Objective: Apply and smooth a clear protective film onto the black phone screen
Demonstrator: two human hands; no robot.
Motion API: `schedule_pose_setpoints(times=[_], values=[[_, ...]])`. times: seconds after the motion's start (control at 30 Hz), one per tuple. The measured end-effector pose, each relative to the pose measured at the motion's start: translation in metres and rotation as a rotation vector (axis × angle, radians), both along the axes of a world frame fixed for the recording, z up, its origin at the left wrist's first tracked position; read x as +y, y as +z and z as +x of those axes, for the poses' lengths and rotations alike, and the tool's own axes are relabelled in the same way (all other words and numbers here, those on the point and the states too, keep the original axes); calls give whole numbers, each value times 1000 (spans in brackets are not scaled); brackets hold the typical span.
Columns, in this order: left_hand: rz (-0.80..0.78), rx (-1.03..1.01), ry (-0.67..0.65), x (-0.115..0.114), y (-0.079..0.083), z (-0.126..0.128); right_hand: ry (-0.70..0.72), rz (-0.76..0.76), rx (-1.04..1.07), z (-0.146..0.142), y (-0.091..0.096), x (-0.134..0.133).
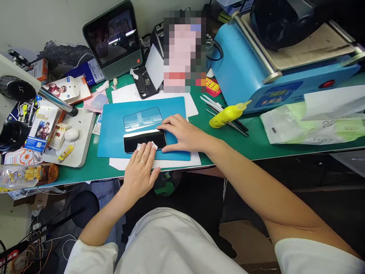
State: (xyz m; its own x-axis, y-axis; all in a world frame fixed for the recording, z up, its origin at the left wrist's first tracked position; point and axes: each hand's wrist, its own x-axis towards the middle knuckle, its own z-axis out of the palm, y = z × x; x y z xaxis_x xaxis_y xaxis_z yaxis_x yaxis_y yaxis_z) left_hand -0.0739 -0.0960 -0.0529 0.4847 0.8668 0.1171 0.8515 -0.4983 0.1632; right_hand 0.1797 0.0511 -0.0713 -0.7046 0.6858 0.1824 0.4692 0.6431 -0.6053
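Note:
A black phone (134, 141) lies screen-up on a blue mat (114, 133). My left hand (140, 169) rests flat on the phone's near edge, its fingers together, pressing a small white wipe (145, 145) onto the glass. My right hand (182, 133) holds the phone's right end steady, with fingers spread over its top corner. Just behind the phone lies a clear screen protector sheet (142, 118) on the same mat.
A yellow squeeze bottle (226, 114) and thin tools (225, 116) lie right of the mat. A blue roller machine (273, 68) fills the back right. A small display (115, 38) stands behind. Boxes (42, 127) and a microscope arm (54, 99) crowd the left.

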Motion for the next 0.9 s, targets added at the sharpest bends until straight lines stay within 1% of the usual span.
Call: schedule_pose_setpoints(times=[0.17, 0.3, 0.4, 0.63, 0.9], values=[[18, 22, 26, -3, 2, -7, 0, -18, -6, 0, 2, 1], [9, 45, 48, -1, 1, -3, 4, 0, 6, -1, 2, 0], [11, 62, 40, 2, 0, -2, 0, 12, 2, -1, 2, -1], [56, 96, 61, 0, 3, -16, 4, 33, -13, -1, 2, -2], [29, 146, 35, 3, -1, -9, 12, 51, -2, 0, -1, 0]])
